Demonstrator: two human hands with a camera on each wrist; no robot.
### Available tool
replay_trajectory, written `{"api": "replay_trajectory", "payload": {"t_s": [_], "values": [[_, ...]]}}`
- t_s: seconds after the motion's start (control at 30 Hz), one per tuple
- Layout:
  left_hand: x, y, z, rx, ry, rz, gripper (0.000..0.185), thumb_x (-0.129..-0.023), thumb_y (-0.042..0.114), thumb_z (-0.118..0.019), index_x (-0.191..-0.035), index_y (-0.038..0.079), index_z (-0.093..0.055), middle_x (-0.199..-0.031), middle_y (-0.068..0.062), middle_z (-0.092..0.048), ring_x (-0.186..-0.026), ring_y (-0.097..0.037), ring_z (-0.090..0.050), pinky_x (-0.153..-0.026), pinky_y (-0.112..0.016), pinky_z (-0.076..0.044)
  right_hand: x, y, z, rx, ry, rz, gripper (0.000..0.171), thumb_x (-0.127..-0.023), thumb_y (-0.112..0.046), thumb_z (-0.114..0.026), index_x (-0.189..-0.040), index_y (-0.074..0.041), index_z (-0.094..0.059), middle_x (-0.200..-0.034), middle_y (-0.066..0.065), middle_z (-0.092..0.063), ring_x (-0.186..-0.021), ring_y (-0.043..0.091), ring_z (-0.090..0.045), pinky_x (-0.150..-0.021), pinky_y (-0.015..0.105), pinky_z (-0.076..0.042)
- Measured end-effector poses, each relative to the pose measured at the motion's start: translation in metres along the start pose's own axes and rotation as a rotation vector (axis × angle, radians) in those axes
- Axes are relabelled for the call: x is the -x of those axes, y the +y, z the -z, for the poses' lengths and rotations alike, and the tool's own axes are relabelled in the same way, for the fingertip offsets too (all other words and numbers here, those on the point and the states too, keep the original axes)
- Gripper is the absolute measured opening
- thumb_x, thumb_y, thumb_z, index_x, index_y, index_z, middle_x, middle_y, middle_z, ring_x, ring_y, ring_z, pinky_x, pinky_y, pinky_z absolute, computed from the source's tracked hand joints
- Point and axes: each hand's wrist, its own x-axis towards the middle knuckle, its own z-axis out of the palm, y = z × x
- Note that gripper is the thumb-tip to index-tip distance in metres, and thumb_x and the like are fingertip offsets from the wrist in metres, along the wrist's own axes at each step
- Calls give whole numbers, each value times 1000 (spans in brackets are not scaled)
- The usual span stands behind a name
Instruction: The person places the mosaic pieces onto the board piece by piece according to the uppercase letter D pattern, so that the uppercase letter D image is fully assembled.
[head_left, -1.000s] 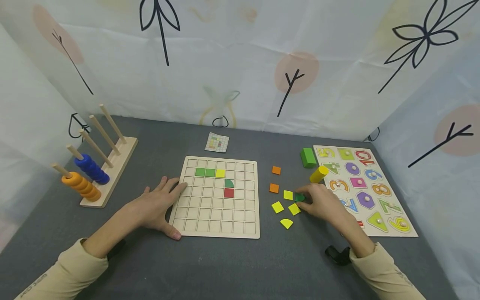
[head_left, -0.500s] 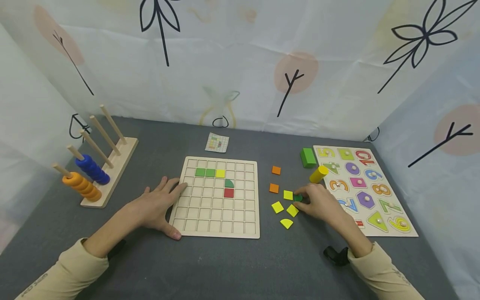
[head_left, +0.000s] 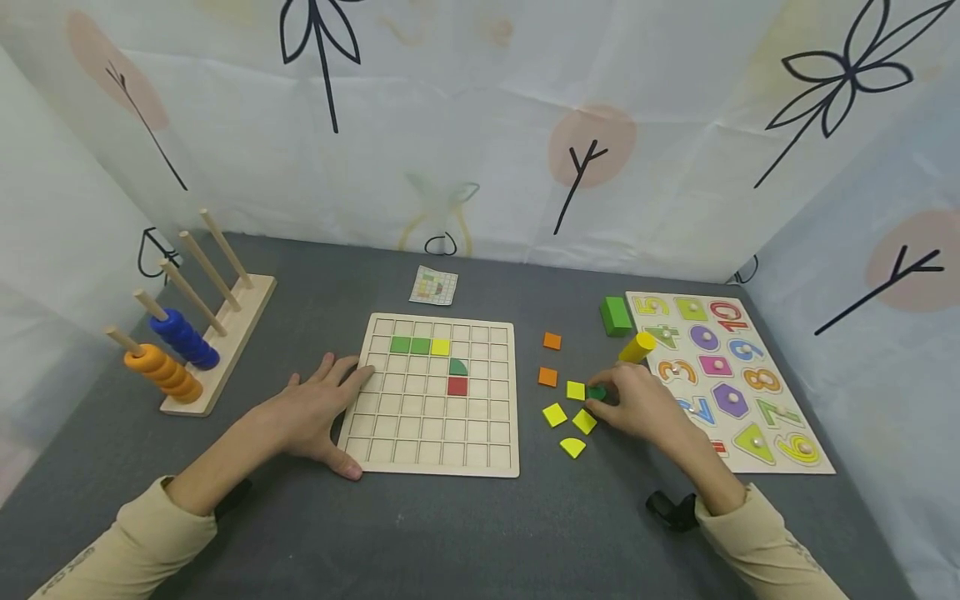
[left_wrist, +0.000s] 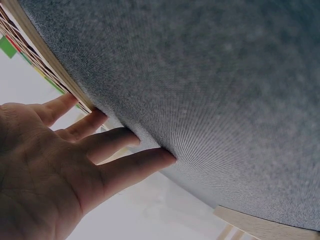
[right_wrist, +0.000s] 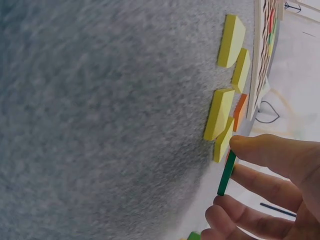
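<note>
My left hand (head_left: 318,414) lies spread at the left edge of a wooden grid board (head_left: 427,433), index fingertip on the side and thumb at the near corner. In the left wrist view its fingers are relaxed, with two fingertips at the board's edge. A dark green tile (right_wrist: 226,173) is pinched between the thumb and fingers of my right hand (head_left: 637,402), low over the table beside several yellow tiles (head_left: 554,414). On the board sit two green squares (head_left: 410,344), a yellow square (head_left: 440,347), a green quarter-circle (head_left: 458,367) and a red square (head_left: 457,386).
Two orange tiles (head_left: 548,377) lie right of the board. Behind it is a small printed card (head_left: 433,286). A peg stand (head_left: 243,304) with orange and blue rings stands left. At right are a number puzzle (head_left: 750,333), a green block (head_left: 617,316) and a yellow cylinder (head_left: 637,347).
My right hand has shifted slightly left with the dark green tile, and the nearest yellow tile has slid a little left too. My left hand and the board have stayed put.
</note>
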Motion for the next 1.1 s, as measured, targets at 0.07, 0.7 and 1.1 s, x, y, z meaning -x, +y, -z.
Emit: {"api": "replay_trajectory", "payload": {"t_s": [0.07,0.7,1.1], "values": [[0,-1,0,3,-2,4,142,-50,77,-87,-157,2,-31,-160,-31,-30,-147,-66,-22,-97,-87,-32,0,-3,0,1,6,4,27,-87,-17,-81,-107,1,-78,-87,7,-72,-71,12,-54,-64,25,-46],[0,-1,-1,8,-13,11,142,-50,78,-86,-157,2,-31,-161,-31,-30,-147,-66,-21,-98,-87,-31,-12,-39,-5,9,10,68,25,-89,-17,-77,-109,-4,-78,-97,9,-73,-79,19,-63,-65,29,-51],[-1,-2,-1,14,-14,14,142,-50,79,-86,-157,3,-30,-161,-30,-29,-148,-65,-20,-98,-87,-31,-24,-67,-13,-16,-3,92,26,-89,-19,-80,-110,-6,-78,-109,10,-76,-92,23,-72,-70,32,-57]]}}
